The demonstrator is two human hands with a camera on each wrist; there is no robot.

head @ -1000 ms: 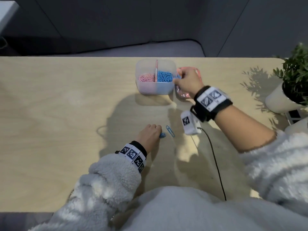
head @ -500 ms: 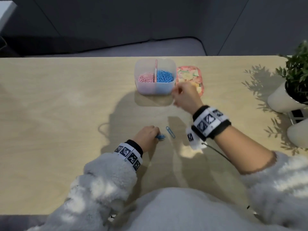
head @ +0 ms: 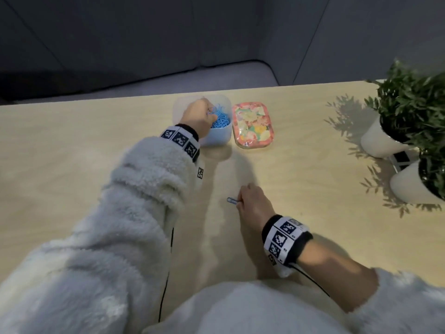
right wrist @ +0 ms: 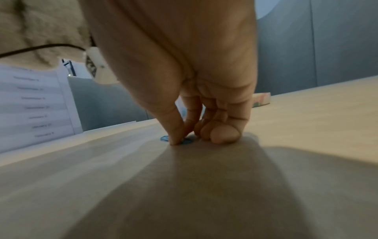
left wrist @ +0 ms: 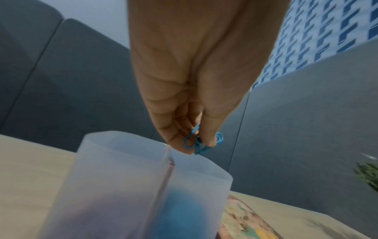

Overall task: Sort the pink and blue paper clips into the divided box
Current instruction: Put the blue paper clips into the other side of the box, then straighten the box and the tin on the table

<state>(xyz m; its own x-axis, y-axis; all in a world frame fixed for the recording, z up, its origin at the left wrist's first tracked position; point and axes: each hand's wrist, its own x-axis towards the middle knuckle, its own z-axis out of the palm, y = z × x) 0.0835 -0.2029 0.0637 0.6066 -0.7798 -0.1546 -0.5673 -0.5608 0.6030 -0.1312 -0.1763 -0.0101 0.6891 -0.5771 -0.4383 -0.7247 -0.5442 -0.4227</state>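
Observation:
The translucent divided box (head: 216, 138) (left wrist: 114, 186) stands at the table's far middle, with blue paper clips (head: 221, 120) heaped in its right compartment. My left hand (head: 197, 116) (left wrist: 196, 145) hovers over the box and covers its left compartment; it pinches blue paper clips (left wrist: 194, 142) above the divider. Nearer to me, my right hand (head: 251, 201) (right wrist: 184, 139) is down on the table, thumb and forefinger pinching a single blue paper clip (head: 231, 200) (right wrist: 187, 141) that lies flat on the wood.
A floral-patterned lid (head: 252, 125) lies just right of the box. Two white pots with green plants (head: 409, 121) stand at the table's right edge. A black cable (head: 166, 273) runs down from my left wrist. The table's far edge is just behind the box.
My left hand has lifted its blue clips from the table and carried them over the box. My right hand has left the box and come down onto the loose blue clip.

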